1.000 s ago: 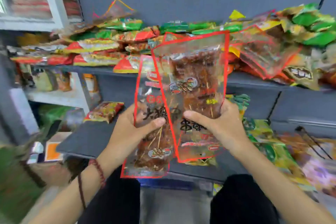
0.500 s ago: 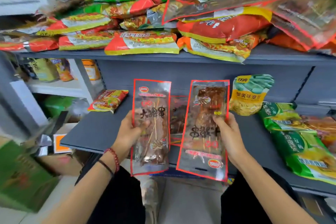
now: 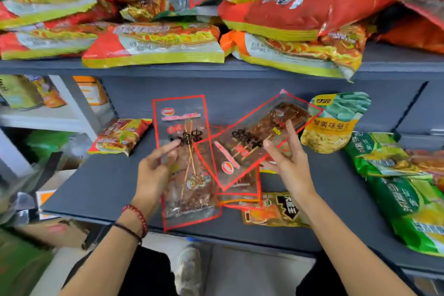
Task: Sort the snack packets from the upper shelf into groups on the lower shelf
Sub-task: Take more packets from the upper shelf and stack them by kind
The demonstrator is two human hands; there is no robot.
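Two clear, red-edged skewer packets hang just over the grey lower shelf (image 3: 96, 187). My left hand (image 3: 152, 173) grips the upright left packet (image 3: 189, 175) at its left edge, thumb on top. The right packet (image 3: 249, 142) is tilted and rests on another red-edged packet (image 3: 242, 187) lying on the shelf. My right hand (image 3: 288, 163) has its fingers spread and only touches the tilted packet's lower right edge. The upper shelf (image 3: 240, 69) carries a heap of red-and-yellow packets (image 3: 153, 43), green ones and more clear ones.
On the lower shelf lie a red-and-yellow packet (image 3: 120, 136) at the left, a yellow-green bag (image 3: 334, 125) standing at the back, green packets (image 3: 384, 158) at the right and an orange-black packet (image 3: 276, 211) at the front edge. My legs are below the shelf.
Both hands have come down from chest height to the lower shelf with the two packets. The right packet has tipped sideways onto the pile and my right fingers have spread off it.
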